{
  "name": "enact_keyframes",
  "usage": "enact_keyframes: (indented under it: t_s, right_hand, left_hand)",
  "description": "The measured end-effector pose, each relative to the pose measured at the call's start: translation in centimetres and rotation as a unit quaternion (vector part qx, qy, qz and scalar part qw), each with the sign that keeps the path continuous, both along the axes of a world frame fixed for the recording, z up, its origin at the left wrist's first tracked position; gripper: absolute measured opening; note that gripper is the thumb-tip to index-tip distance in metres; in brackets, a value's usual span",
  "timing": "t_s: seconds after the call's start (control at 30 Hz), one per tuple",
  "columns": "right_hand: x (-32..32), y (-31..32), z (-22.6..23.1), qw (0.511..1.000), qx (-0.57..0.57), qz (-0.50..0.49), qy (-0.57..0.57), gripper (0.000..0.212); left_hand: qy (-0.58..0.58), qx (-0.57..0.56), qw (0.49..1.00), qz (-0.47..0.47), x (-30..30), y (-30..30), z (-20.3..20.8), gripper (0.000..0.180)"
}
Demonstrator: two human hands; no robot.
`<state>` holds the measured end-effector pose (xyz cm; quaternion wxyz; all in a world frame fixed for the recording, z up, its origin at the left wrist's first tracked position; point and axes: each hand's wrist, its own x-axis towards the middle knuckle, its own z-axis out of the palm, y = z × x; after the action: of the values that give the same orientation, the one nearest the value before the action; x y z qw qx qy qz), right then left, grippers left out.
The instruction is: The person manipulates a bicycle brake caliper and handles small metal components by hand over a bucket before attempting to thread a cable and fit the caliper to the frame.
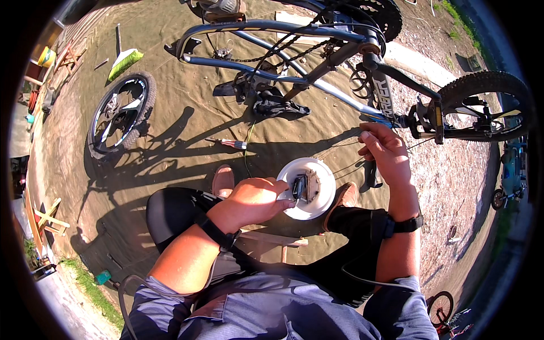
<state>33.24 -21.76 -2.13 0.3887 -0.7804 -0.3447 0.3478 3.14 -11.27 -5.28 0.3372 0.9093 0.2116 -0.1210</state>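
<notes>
My left hand (pixel 256 199) is closed, with thumb and forefinger together at the left side of a white bowl (pixel 284 170). Whatever is between those fingers is too small to make out. Inside the bowl lie a dark metal part (pixel 300 186) and several small bits. My right hand (pixel 386 152), raised to the right of the bowl, has curled fingers with the thumb close to the forefinger. It is just below the blue and silver bicycle frame (pixel 351 103); what it holds, if anything, cannot be made out.
The bicycle's front wheel (pixel 487 85) is at the upper right. A detached wheel (pixel 146 101) rests at the left, near a green-bristled broom (pixel 126 61). A screwdriver-like tool (pixel 233 144) lies on the brown ground sheet (pixel 187 164). A wooden stool (pixel 272 238) is below the bowl.
</notes>
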Motion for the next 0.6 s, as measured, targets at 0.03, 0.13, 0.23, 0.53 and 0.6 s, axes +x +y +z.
enact_keyframes:
  t_s: [0.03, 0.13, 0.23, 0.53, 0.6]
  right_hand:
    - [0.01, 0.01, -0.01, 1.0, 0.0, 0.0, 0.001, 0.034]
    - [0.11, -0.06, -0.05, 1.0, 0.001, 0.004, 0.0, 0.034]
    - [0.16, -0.02, -0.11, 1.0, -0.002, 0.005, 0.001, 0.035]
    - [-0.16, 0.15, 0.26, 1.0, -0.012, 0.01, -0.009, 0.038]
    - [-0.2, 0.21, 0.39, 1.0, -0.015, 0.012, -0.01, 0.038]
  left_hand:
    - [-0.002, 0.0, 1.0, 0.0, -0.02, -0.01, -0.07, 0.041]
    - [-0.005, 0.0, 1.0, -0.001, -0.06, -0.03, -0.2, 0.041]
    - [-0.001, -0.002, 1.0, -0.001, -0.03, 0.0, -0.06, 0.041]
    - [0.002, 0.002, 1.0, -0.005, -0.04, 0.02, -0.25, 0.042]
    - [0.006, 0.002, 1.0, -0.006, 0.0, 0.06, -0.04, 0.042]
